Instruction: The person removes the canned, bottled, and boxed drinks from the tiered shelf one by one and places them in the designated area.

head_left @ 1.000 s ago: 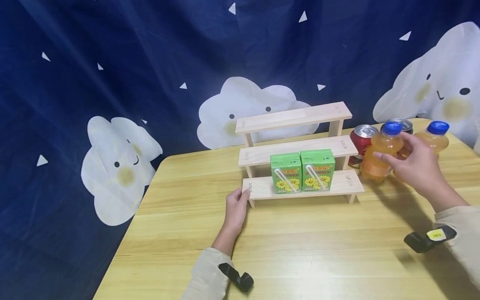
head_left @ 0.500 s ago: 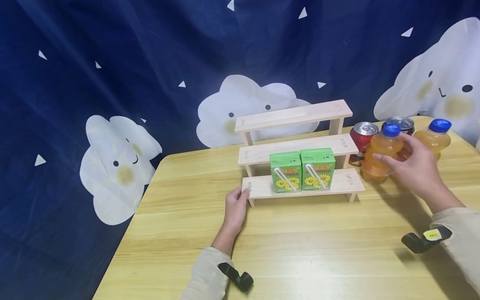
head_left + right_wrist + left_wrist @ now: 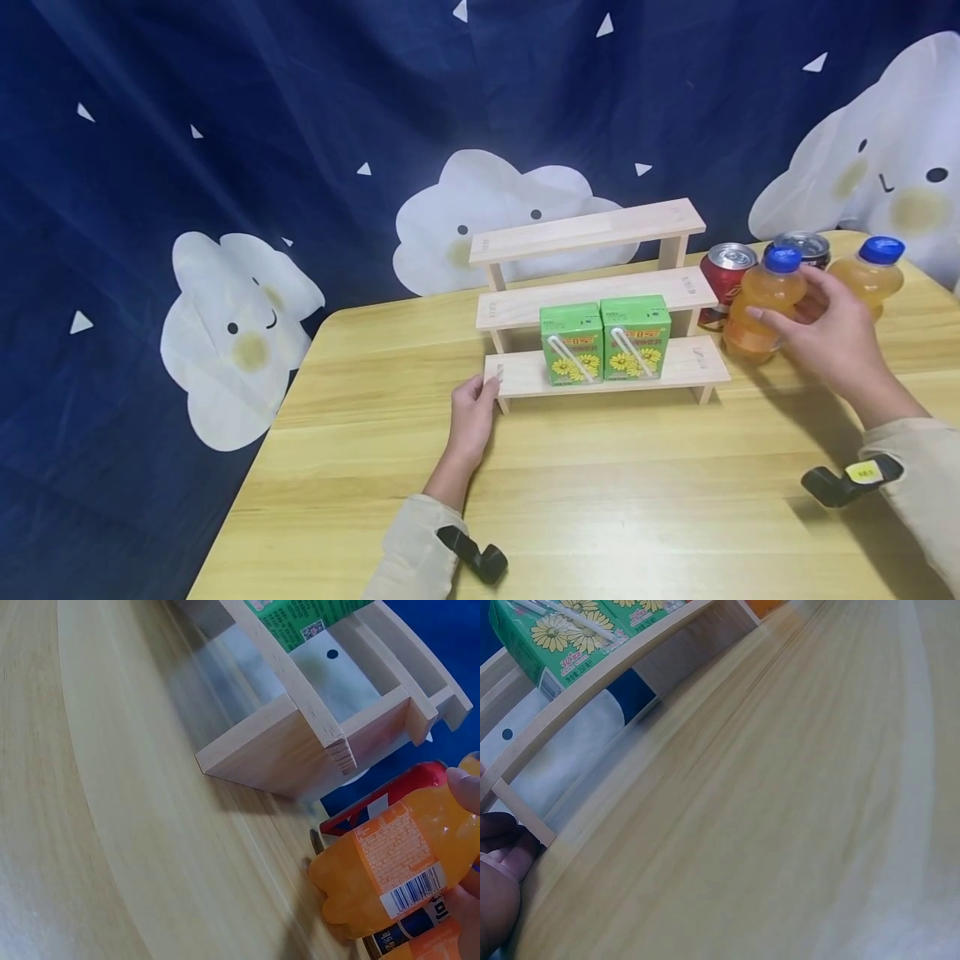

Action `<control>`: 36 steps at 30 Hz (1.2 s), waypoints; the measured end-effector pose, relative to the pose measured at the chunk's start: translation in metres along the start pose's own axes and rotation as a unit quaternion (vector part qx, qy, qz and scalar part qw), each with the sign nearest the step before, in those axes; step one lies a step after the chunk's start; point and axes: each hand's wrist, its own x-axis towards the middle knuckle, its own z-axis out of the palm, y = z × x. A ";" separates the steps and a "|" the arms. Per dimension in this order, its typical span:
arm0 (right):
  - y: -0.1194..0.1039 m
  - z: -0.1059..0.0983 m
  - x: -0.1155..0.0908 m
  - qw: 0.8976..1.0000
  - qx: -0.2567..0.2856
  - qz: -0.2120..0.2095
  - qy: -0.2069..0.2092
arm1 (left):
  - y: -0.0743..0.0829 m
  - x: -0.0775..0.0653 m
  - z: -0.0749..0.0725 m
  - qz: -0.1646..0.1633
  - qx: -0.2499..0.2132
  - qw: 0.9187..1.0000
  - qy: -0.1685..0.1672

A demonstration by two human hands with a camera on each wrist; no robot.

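Observation:
A three-tier wooden shelf stands on the table, two green drink cartons side by side on its lowest step. My left hand grips the left end of that step, thumb on top; the left wrist view shows its curled fingers by the shelf's leg. At the right, my right hand holds a bottle of orange drink with a blue cap, thumb on the near side and fingers behind. The bottle is upright, slightly tilted. In the right wrist view its label and barcode show.
Behind the held bottle stand a red can and a dark can, partly hidden. A second orange bottle is right of them. A blue curtain with clouds hangs behind the wooden table.
The head view has shifted very slightly. Both hands, the held bottle and the shelf stay nearly where they were.

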 end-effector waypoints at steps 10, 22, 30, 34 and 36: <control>-0.004 -0.004 -0.010 0.999 0.026 0.008 0.024 | -0.005 0.002 0.001 -0.001 -0.004 1.000 0.003; -0.021 -0.010 -0.032 0.975 0.164 -0.019 0.152 | -0.006 0.003 0.002 -0.009 -0.007 1.000 0.000; -0.038 -0.002 -0.044 0.966 0.200 -0.057 0.153 | -0.006 0.003 0.003 0.004 0.001 1.000 0.012; -0.045 0.005 -0.049 0.971 0.183 -0.091 0.122 | -0.005 0.004 0.003 -0.004 0.003 1.000 0.009; -0.048 0.009 -0.051 0.973 0.181 -0.100 0.099 | -0.003 0.005 0.002 -0.008 0.003 1.000 0.006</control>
